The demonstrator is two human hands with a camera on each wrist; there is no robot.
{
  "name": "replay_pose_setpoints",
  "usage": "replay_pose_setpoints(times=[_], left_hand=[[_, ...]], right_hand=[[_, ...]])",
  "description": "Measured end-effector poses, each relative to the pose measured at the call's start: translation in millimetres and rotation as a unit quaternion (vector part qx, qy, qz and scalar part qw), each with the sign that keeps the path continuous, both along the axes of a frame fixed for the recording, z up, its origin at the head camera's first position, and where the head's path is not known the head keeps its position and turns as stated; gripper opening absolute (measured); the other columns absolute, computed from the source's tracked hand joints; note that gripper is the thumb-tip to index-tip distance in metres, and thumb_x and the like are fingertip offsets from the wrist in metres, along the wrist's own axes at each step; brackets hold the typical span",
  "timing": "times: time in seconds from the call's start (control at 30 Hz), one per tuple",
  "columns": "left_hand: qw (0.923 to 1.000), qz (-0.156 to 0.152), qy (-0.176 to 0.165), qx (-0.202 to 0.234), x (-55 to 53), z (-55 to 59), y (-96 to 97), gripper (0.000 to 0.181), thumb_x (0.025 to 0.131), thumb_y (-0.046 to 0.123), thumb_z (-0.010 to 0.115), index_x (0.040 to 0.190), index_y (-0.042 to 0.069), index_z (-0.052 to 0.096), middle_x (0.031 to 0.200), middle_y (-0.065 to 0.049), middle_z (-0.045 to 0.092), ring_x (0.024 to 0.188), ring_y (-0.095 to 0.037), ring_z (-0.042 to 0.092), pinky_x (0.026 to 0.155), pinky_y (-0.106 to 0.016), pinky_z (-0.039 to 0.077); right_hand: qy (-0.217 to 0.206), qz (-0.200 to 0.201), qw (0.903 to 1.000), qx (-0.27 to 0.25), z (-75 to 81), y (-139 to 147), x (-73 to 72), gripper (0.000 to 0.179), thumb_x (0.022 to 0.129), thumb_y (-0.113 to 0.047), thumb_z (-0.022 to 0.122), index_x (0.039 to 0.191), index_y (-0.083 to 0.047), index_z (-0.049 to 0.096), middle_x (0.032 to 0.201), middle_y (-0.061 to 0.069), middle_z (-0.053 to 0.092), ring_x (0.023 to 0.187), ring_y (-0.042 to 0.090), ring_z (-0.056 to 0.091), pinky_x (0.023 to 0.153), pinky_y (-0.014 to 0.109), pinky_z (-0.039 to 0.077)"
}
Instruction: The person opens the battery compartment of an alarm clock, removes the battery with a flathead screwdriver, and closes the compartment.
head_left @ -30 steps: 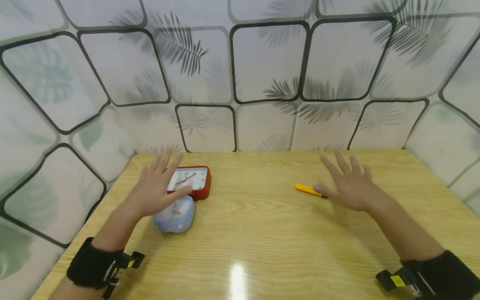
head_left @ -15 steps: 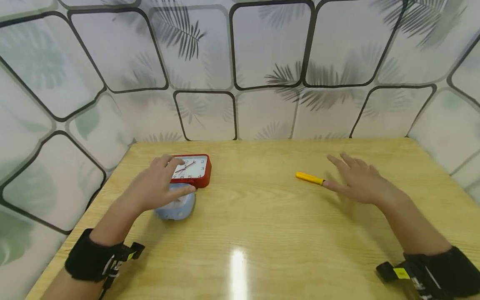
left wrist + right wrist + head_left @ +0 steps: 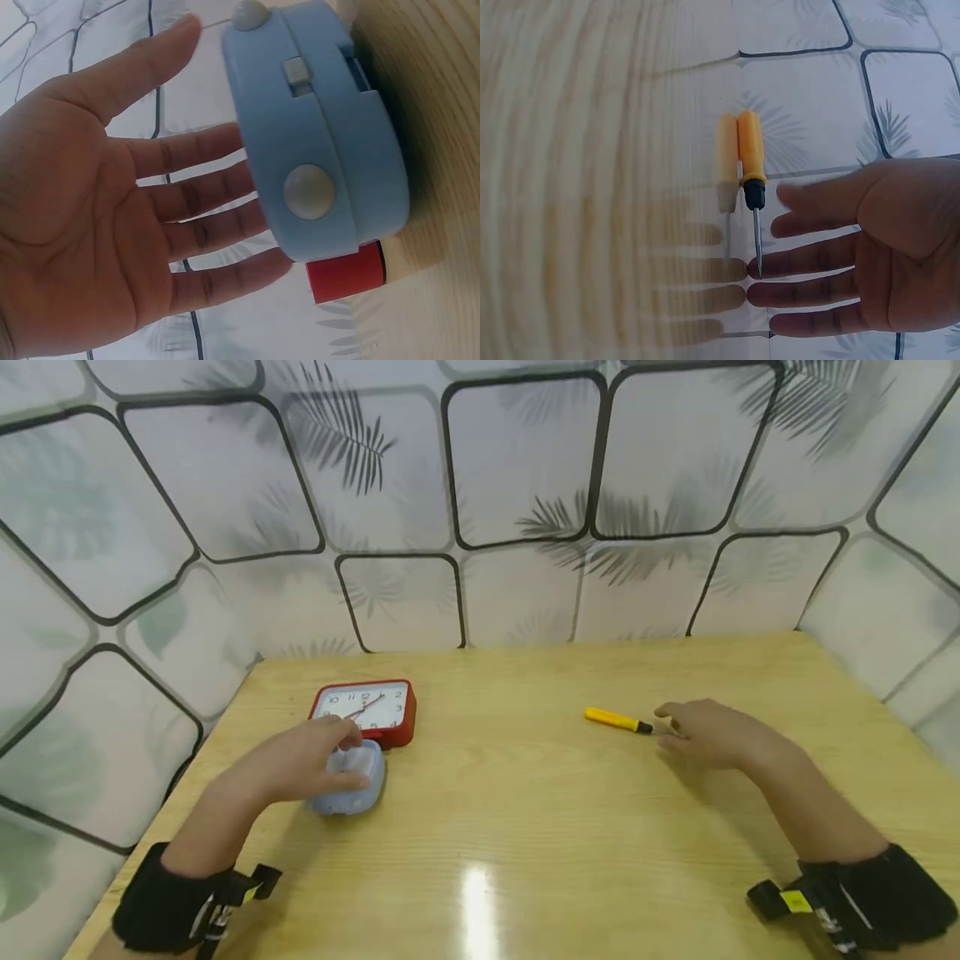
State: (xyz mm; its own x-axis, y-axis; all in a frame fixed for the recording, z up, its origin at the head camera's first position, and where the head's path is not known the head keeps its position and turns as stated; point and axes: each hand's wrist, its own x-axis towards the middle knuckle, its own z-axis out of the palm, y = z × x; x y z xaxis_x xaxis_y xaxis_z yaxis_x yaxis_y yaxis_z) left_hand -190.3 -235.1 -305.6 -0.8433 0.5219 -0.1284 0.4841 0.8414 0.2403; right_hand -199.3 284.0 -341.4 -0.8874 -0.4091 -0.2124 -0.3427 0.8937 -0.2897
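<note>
My left hand (image 3: 292, 762) reaches over a small light blue rounded clock (image 3: 347, 803), its thumb and fingers apart around the near side. In the left wrist view, the fingertips overlap the far edge of the blue case (image 3: 330, 142), which has white round knobs, and the thumb stands off it. Near my right hand (image 3: 712, 732) lies a screwdriver (image 3: 611, 718) with a yellow handle, black collar and metal shaft. The right wrist view shows the fingers extended by the screwdriver's shaft (image 3: 757, 236), the thumb near its collar; nothing is gripped.
Just behind the blue clock stands a red square clock (image 3: 382, 710) with a white dial. Both rest on the light wooden table (image 3: 487, 777). A patterned cloth backdrop (image 3: 525, 593) rises along the table's back edge and sides.
Both hands have come down from raised, spread positions. The left hand has lowered from before the red clock to the blue one; the right hand's fingers have bent toward the screwdriver's shaft.
</note>
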Motion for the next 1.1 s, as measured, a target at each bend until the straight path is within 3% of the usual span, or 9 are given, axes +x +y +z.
replay_pose_setpoints(times=[0.07, 0.3, 0.6, 0.73, 0.9, 1.1], left_hand=[[0.9997, -0.001, -0.025, 0.001, 4.5, -2.5, -0.8, 0.051, 0.082, 0.045, 0.079, 0.112, 0.006, 0.065, 0.111, -0.006, 0.066, 0.101, -0.024, 0.062, 0.089, -0.047, 0.053], [0.9995, -0.032, -0.005, -0.004, 1.1, -2.9, 2.0, 0.041, 0.074, 0.035, 0.087, 0.101, 0.014, 0.065, 0.107, -0.002, 0.060, 0.093, -0.020, 0.055, 0.082, -0.040, 0.050], [0.9989, -0.036, -0.026, -0.016, 10.6, -8.3, 2.2, 0.042, 0.066, 0.029, 0.091, 0.090, 0.019, 0.058, 0.102, 0.000, 0.056, 0.092, -0.019, 0.049, 0.079, -0.034, 0.045], [0.9991, -0.035, -0.022, -0.011, 11.8, -10.0, 6.6, 0.052, 0.066, 0.033, 0.092, 0.100, 0.013, 0.058, 0.104, -0.002, 0.058, 0.096, -0.020, 0.050, 0.083, -0.037, 0.047], [0.9990, -0.037, -0.025, 0.000, 17.1, -11.0, 11.0, 0.074, 0.066, 0.035, 0.092, 0.123, 0.006, 0.056, 0.118, -0.008, 0.060, 0.109, -0.025, 0.052, 0.092, -0.042, 0.049], [0.9973, -0.055, -0.041, -0.026, 21.5, -10.7, 17.8, 0.087, 0.069, 0.038, 0.089, 0.141, 0.005, 0.054, 0.133, -0.012, 0.054, 0.112, -0.024, 0.051, 0.092, -0.042, 0.051]], right_hand=[[-0.015, 0.000, 0.9999, -0.003, 1.0, 0.8, 3.4, 0.045, 0.100, -0.020, 0.059, 0.134, 0.010, 0.053, 0.117, 0.026, 0.067, 0.105, 0.042, 0.065, 0.083, 0.050, 0.057], [-0.002, -0.003, 1.0000, 0.005, 2.2, 2.6, 2.4, 0.025, 0.094, -0.003, 0.058, 0.116, 0.007, 0.065, 0.108, 0.020, 0.069, 0.092, 0.032, 0.067, 0.072, 0.041, 0.057], [0.000, 0.022, 0.9997, 0.008, -6.3, -3.9, 1.4, 0.010, 0.090, 0.000, 0.061, 0.093, -0.003, 0.070, 0.086, 0.003, 0.067, 0.074, 0.015, 0.057, 0.063, 0.032, 0.051], [0.009, 0.034, 0.9994, 0.005, -7.4, -6.4, 2.1, 0.008, 0.089, 0.000, 0.063, 0.090, -0.004, 0.070, 0.083, 0.000, 0.065, 0.071, 0.013, 0.052, 0.061, 0.030, 0.048], [0.003, 0.048, 0.9988, 0.007, -8.4, -9.7, 3.0, 0.007, 0.091, -0.002, 0.064, 0.092, -0.005, 0.070, 0.085, -0.002, 0.065, 0.073, 0.012, 0.054, 0.063, 0.030, 0.049], [-0.014, 0.047, 0.9988, 0.001, -7.9, -13.7, 5.4, 0.004, 0.090, -0.006, 0.068, 0.094, -0.005, 0.069, 0.085, -0.002, 0.064, 0.072, 0.011, 0.053, 0.063, 0.029, 0.048]])
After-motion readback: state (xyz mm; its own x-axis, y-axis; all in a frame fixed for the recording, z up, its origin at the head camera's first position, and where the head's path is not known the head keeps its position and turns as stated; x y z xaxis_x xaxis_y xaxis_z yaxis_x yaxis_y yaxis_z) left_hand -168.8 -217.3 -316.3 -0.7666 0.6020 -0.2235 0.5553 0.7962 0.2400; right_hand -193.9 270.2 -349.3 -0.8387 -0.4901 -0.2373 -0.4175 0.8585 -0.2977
